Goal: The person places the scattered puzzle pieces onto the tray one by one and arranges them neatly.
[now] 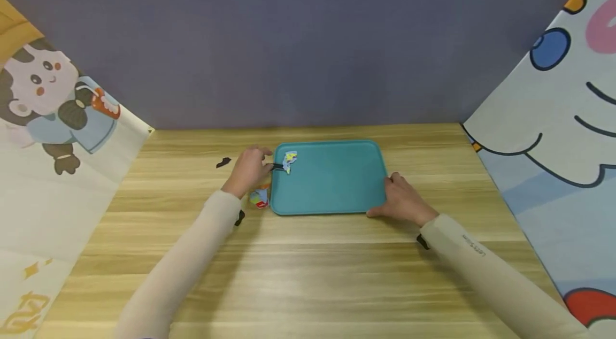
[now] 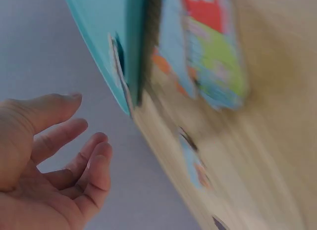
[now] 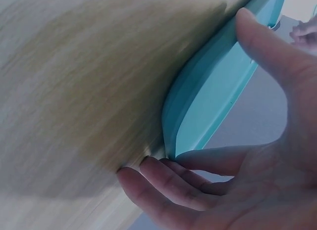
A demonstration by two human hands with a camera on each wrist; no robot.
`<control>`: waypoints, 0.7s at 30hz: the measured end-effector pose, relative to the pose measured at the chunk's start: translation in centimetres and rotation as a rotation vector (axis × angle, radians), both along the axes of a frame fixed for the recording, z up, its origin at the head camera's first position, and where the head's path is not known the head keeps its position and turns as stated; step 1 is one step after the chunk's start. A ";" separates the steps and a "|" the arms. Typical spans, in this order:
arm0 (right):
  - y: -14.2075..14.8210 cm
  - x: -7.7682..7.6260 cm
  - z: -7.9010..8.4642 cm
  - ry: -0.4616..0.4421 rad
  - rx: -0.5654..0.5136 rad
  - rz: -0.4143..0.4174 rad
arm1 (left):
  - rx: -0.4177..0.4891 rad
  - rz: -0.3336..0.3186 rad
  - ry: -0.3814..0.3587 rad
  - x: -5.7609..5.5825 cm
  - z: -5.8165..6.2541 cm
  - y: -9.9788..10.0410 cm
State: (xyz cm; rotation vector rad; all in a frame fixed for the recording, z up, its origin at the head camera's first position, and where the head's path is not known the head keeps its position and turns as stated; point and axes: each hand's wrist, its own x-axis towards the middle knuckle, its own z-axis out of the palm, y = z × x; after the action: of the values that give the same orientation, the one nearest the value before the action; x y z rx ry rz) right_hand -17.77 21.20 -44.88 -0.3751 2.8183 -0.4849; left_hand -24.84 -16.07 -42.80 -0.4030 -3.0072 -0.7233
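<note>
A teal rectangular tray [image 1: 332, 178] sits on the wooden tabletop. My right hand [image 1: 403, 201] holds its near right corner, with the thumb along the near side and the fingers at the right side. At the tray's left edge is my left hand [image 1: 249, 169]; the left wrist view shows the thumb and fingers apart with nothing between them. Inside the tray's left end lies an irregular flat piece with a colourful print [image 1: 290, 160]. A small dark piece [image 1: 278, 167] lies across the left rim beside my left fingertips. Just outside that rim is another colourful piece [image 1: 260, 198].
Dark flat pieces lie on the table: one [image 1: 223, 162] left of my left hand, one [image 1: 239, 217] by the left sleeve, and one [image 1: 423, 241] partly under the right sleeve. A grey wall [image 1: 308, 50] stands behind, with cartoon-printed panels on both sides.
</note>
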 end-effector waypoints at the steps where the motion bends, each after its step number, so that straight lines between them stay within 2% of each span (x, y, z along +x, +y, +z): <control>1: 0.0 0.0 0.0 -0.001 0.000 -0.001 | 0.000 -0.004 0.000 0.2 -0.1 -0.3; 6: 0.0 -0.1 0.0 -0.003 0.002 -0.003 | 0.004 -0.036 -0.010 0.5 -0.8 -1.2; 14: 0.0 0.0 -0.1 -0.016 0.000 -0.008 | -0.042 -0.054 -0.056 -0.2 -1.2 -0.2; 21: 0.2 0.1 0.0 0.003 0.007 0.000 | -0.105 -0.061 -0.040 -0.6 -1.3 0.2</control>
State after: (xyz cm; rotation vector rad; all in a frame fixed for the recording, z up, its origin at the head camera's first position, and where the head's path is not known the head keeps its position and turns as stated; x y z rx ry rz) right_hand -17.64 21.35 -44.92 -0.3750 2.8219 -0.4753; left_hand -25.40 -15.83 -44.07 -0.4910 -3.0920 -0.5849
